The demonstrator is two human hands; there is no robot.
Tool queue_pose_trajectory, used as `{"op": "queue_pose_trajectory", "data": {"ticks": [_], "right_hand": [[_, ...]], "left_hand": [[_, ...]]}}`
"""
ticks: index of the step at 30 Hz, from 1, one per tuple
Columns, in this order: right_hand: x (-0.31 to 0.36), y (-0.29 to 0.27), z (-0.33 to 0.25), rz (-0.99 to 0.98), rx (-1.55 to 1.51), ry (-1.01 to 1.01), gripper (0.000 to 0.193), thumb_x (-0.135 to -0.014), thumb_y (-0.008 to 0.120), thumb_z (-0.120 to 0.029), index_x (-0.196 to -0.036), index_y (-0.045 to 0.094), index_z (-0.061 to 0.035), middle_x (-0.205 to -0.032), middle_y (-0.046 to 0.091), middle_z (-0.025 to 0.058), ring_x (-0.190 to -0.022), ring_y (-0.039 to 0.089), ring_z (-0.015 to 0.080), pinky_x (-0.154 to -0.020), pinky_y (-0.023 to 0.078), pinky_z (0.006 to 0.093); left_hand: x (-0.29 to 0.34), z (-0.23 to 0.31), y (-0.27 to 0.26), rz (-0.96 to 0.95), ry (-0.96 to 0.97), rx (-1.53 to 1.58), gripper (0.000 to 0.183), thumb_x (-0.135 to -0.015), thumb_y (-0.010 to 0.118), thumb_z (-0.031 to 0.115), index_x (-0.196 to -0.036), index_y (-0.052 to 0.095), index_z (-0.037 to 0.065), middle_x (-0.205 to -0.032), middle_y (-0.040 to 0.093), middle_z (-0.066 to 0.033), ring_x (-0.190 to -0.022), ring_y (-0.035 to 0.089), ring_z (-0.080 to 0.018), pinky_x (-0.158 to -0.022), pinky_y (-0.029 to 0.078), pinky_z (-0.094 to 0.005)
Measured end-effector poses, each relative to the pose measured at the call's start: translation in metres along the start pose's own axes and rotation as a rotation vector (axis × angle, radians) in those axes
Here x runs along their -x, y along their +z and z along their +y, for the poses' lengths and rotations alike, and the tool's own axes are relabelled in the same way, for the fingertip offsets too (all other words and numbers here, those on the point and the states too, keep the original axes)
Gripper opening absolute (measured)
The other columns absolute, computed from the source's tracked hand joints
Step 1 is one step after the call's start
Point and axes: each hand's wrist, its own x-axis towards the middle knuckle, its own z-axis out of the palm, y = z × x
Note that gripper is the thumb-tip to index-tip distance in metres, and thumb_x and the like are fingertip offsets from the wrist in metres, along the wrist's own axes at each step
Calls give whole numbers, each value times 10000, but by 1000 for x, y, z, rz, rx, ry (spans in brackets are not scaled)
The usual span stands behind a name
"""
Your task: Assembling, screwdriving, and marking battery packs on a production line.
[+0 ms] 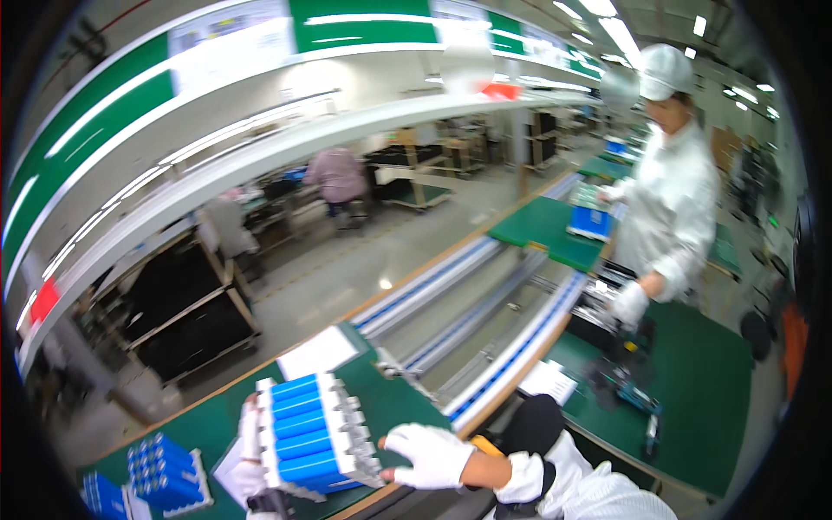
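Note:
A block of blue cylindrical battery cells (pixel 299 433) with white plastic holders on its two sides is in front of me, above the green bench top. My left hand (pixel 250 446), in a white glove, grips the block's left side; the block hides part of its fingers. My right hand (pixel 429 455), gloved with bare fingertips, is at the block's right side, fingers apart. Its fingertips come close to the white holder; whether they touch cannot be told. Two more blue cell blocks, a nearer one (pixel 165 471) and one at the edge (pixel 104 496), stand to the left.
White paper (pixel 317 352) lies behind the block. A roller conveyor (pixel 485 303) runs off to the right, bearing a green board (pixel 550 230). Across it, a co-worker in white (pixel 672 182) handles parts beside a green bench (pixel 693 381) with a power screwdriver (pixel 637 394). An overhead rail (pixel 347 108) spans the view.

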Motion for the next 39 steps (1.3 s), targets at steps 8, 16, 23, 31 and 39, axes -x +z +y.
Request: {"op": "queue_pose_trajectory", "data": {"ticks": [8,16,23,31,39], "right_hand": [[-34,46,-37,-74,-29,-36,314,-809,731,-380,-827,709,-68,-716,648,112,-675,653,299,-620,529,381],[-39,54,-42,108,2,-211,190,-776,711,-301,-736,671,-120,-594,574,124,-519,564,325,-485,440,441],[-50,25,-4,47,109,-86,226,-756,761,-331,-713,695,-120,-661,627,121,-612,643,312,-582,524,403],[-125,33,95,114,-188,409,484,-822,728,-412,-1057,598,-9,-913,691,220,-861,686,340,-773,525,393],[-71,19,118,-116,-369,354,244,-856,655,-233,-1014,689,-50,-904,715,142,-854,698,258,-806,534,342]], "left_hand": [[-11,-16,-15,-235,57,63,694,-845,571,319,-1448,379,33,-1382,474,-101,-1231,454,-189,-1050,343,-306],[-19,7,1,-434,4,305,628,-795,678,284,-1337,451,64,-1240,565,-83,-1212,490,-209,-1066,343,-317],[21,-4,-17,-181,254,117,594,-884,624,159,-1403,369,18,-1312,524,-101,-1281,451,-213,-1085,332,-343],[149,-49,36,486,411,-187,614,-779,723,79,-1316,439,-13,-1158,572,-160,-1089,588,-261,-929,468,-347],[158,-20,-1,207,277,-638,359,-787,739,223,-1063,666,5,-943,679,-147,-869,663,-283,-778,526,-365]]}}
